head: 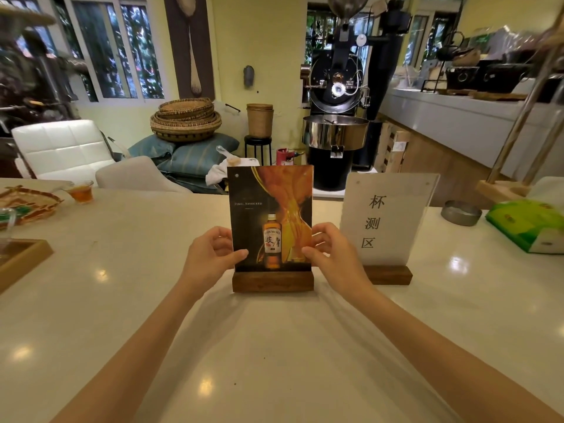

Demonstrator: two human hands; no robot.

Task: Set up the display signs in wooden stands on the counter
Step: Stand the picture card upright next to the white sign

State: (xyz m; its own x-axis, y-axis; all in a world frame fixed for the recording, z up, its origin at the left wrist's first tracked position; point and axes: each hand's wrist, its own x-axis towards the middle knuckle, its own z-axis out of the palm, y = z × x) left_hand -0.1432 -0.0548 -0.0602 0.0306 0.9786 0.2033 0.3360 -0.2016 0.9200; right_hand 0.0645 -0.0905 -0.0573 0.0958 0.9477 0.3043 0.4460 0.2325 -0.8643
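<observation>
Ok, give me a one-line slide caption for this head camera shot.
Both hands, left and right, seat a dark whisky advertisement sign in its brown wooden stand beside a white Chinese-lettered sign.

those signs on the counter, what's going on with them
A person is setting a whisky advert sign into a wooden stand, with the left hand and right hand gripping its lower edges. Beside it to the right, a white sign with Chinese characters already stands in its own wooden base on the counter.

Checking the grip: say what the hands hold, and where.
Both hands, left and right, pinch the whisky sign by its lower side edges, above its stand.
</observation>
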